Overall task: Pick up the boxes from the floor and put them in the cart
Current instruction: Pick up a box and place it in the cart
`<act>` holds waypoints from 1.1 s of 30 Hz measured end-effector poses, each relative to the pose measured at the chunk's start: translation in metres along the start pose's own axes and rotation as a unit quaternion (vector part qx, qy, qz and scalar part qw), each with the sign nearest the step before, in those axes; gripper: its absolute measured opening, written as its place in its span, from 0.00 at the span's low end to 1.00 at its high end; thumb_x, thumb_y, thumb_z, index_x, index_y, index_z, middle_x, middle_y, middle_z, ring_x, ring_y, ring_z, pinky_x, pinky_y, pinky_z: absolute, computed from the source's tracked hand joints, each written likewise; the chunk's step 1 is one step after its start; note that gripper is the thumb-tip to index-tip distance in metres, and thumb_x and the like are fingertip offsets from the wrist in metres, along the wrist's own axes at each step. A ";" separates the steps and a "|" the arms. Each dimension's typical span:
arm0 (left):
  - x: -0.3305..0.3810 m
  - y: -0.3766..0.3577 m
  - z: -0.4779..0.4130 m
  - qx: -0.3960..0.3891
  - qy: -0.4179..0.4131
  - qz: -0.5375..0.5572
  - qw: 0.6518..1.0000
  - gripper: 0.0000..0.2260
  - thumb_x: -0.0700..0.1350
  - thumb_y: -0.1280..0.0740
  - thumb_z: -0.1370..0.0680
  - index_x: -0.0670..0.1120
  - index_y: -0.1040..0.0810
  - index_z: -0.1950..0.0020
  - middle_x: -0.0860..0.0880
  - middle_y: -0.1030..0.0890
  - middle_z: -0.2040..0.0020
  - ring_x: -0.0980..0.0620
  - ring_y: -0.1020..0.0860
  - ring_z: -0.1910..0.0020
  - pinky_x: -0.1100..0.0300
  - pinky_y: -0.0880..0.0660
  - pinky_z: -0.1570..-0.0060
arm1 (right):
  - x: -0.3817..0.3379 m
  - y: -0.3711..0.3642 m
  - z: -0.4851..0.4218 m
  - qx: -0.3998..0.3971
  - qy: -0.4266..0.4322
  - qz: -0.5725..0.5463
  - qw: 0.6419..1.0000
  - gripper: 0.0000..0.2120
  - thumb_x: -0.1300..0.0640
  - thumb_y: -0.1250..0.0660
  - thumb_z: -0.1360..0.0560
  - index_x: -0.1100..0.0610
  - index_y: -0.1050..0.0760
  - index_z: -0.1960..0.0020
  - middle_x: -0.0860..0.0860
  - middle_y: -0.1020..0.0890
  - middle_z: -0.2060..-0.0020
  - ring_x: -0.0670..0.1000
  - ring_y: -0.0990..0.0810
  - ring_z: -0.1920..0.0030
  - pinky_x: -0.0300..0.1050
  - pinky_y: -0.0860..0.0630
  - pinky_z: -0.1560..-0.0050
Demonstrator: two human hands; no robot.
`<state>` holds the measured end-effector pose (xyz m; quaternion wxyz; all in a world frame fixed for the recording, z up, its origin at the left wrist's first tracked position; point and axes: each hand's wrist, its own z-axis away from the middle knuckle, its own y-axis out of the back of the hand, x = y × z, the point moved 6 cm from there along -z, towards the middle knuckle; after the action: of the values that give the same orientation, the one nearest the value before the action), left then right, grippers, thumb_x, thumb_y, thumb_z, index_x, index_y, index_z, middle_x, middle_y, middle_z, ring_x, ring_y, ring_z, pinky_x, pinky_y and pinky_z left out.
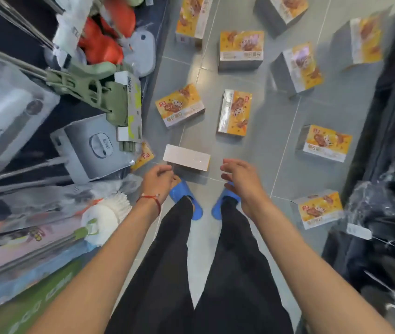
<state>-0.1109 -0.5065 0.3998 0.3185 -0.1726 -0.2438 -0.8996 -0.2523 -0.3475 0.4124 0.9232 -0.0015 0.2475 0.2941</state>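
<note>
Yellow-and-orange printed cardboard boxes [235, 113] lie scattered over the grey tiled floor [264, 160] of a shop aisle. One box with its plain white face up [186, 157] sits just beyond the blue slippers [184, 197], between the two hands. The left hand [157, 178] hovers with its grip loosely curled, holding nothing. The right hand [237, 179] hovers too, its grip relaxed and apart.

You have bright, even light here, seemingly from overhead — the boxes [241, 49] throw only short, soft shadows on the grey floor [276, 145], and their glossy tops carry pale glare. The wide lens bows the edges hard, and the farthest boxes and both sides smear into blur.
</note>
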 end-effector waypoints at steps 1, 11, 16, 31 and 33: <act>-0.006 -0.002 -0.020 0.002 0.008 -0.015 1.000 0.10 0.35 0.38 0.19 0.40 0.22 0.39 0.46 0.21 0.52 0.53 0.20 0.55 0.65 0.25 0.57 | 0.006 -0.006 -0.018 0.003 -0.008 0.004 1.000 0.07 0.60 0.35 0.18 0.51 0.19 0.48 0.47 0.17 0.55 0.49 0.20 0.51 0.43 0.25 0.50; -0.083 -0.054 -0.228 0.029 0.063 -0.110 0.992 0.16 0.45 0.33 0.22 0.41 0.23 0.36 0.41 0.20 0.40 0.43 0.23 0.45 0.50 0.26 0.39 | 0.102 -0.036 -0.214 0.068 -0.100 0.001 0.993 0.08 0.58 0.35 0.21 0.62 0.20 0.52 0.56 0.20 0.53 0.55 0.24 0.51 0.53 0.24 0.43; -0.124 -0.074 -0.332 0.050 0.072 -0.152 0.984 0.28 0.56 0.32 0.23 0.42 0.29 0.28 0.41 0.26 0.30 0.42 0.27 0.32 0.49 0.33 0.30 | 0.155 -0.050 -0.309 0.095 -0.146 0.000 0.985 0.12 0.50 0.34 0.21 0.56 0.20 0.44 0.54 0.16 0.45 0.52 0.21 0.48 0.58 0.23 0.34; -0.183 -0.107 -0.488 0.045 0.109 -0.106 0.987 0.15 0.61 0.34 0.33 0.49 0.22 0.61 0.47 0.17 0.51 0.44 0.19 0.52 0.51 0.20 0.47 | 0.248 -0.115 -0.467 0.028 -0.225 -0.096 0.969 0.19 0.39 0.40 0.25 0.49 0.20 0.45 0.50 0.14 0.53 0.55 0.14 0.52 0.48 0.18 0.57; -0.181 -0.105 -0.477 0.036 0.112 -0.092 0.989 0.14 0.60 0.34 0.33 0.50 0.22 0.62 0.48 0.17 0.53 0.46 0.19 0.55 0.51 0.20 0.50 | 0.244 -0.113 -0.457 0.039 -0.228 -0.095 0.968 0.19 0.40 0.41 0.25 0.50 0.21 0.45 0.52 0.15 0.53 0.56 0.14 0.52 0.46 0.19 0.60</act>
<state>-0.1201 -0.6084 -0.1112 0.2652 -0.0364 -0.2538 -0.9295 -0.2274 -0.3761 -0.1170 0.9784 0.0778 0.0402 0.1874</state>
